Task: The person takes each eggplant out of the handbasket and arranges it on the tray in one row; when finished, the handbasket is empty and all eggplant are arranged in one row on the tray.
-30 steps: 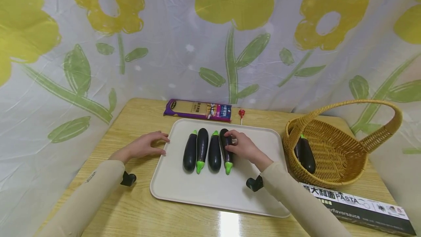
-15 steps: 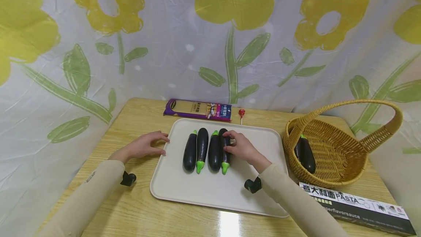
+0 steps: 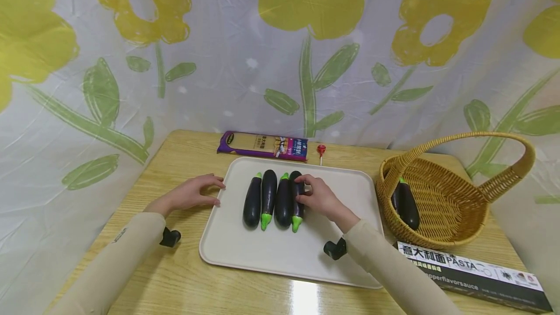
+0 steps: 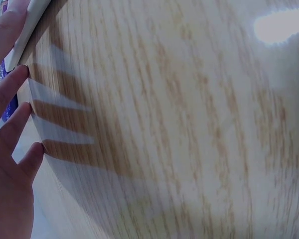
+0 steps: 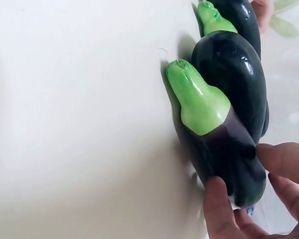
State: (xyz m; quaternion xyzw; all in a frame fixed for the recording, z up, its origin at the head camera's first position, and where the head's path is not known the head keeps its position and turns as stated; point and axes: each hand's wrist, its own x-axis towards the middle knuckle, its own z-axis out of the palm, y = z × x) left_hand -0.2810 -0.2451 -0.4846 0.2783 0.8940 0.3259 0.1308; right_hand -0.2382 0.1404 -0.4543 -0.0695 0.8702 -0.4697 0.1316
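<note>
Several dark eggplants with green stems lie side by side on a white tray [image 3: 245,256], their stem ends alternating. My right hand [image 3: 321,196] holds the rightmost eggplant [image 3: 297,205] near its far end, thumb on one side and fingers on the other; its stem [image 5: 202,102] points towards me. That eggplant lies against the one beside it [image 3: 284,203]. Further left are two more, the second eggplant [image 3: 269,191] and the leftmost eggplant [image 3: 252,203]. My left hand [image 3: 192,192] is at the tray's left edge, fingers spread and loosely bent, holding nothing.
A wicker basket [image 3: 455,208] with eggplants [image 3: 409,205] inside stands right of the tray, its handle arching high. A pasta box [image 3: 477,276] lies in front of it. Behind the tray are a purple pasta packet [image 3: 262,146] and a red lollipop [image 3: 321,149].
My right hand has slid the rightmost eggplant to the left, and the one beside it has shifted left towards the second. My left hand has stayed in place.
</note>
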